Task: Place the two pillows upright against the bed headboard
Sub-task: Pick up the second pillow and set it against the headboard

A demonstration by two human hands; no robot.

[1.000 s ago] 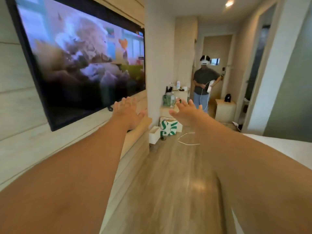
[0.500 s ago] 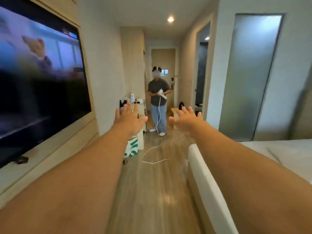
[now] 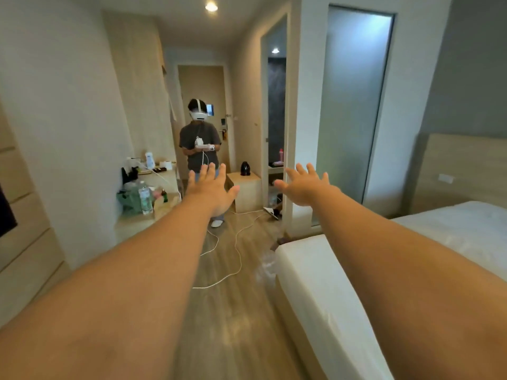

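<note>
Both arms stretched forward at chest height, left hand (image 3: 212, 192) and right hand (image 3: 306, 187) spread flat, palms down, gripping nothing. No pillows visible anywhere in view; we cannot tell where they lie. Bed (image 3: 323, 283) runs along our right, its headboard (image 3: 463, 171) at the far right edge. We judge the task at its opening: locating step, nothing picked up yet. Next move calls for turning right toward the headboard to find the pillows. White cable (image 3: 236, 259) trails across the floor (image 3: 233, 325); watch footing.
</note>
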